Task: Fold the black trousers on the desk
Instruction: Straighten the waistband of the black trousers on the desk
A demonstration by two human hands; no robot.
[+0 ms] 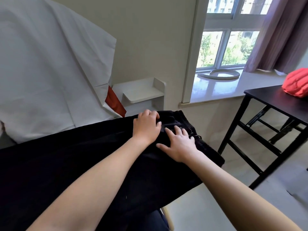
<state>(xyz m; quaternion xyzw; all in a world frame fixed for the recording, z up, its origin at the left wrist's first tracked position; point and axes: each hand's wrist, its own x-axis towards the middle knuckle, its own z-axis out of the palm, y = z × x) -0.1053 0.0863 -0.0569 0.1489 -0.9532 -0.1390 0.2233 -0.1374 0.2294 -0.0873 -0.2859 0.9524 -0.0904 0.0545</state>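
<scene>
The black trousers (pixel 70 164) lie spread across the desk, and their elastic waistband (pixel 191 129) sits at the right end by the desk's edge. My left hand (pixel 146 125) rests on the cloth near the waistband with its fingers curled over a fold. My right hand (pixel 178 144) lies flat beside it, fingers spread, pressing the fabric down. The dark cloth hides the desk top almost entirely.
A white sheet (pixel 50 64) drapes over something behind the desk. A small white shelf (pixel 143 92) stands at the wall. To the right stands a black table (pixel 276 100) with a red bundle (pixel 298 84) on it. A window sill (pixel 225 85) holds a white hose.
</scene>
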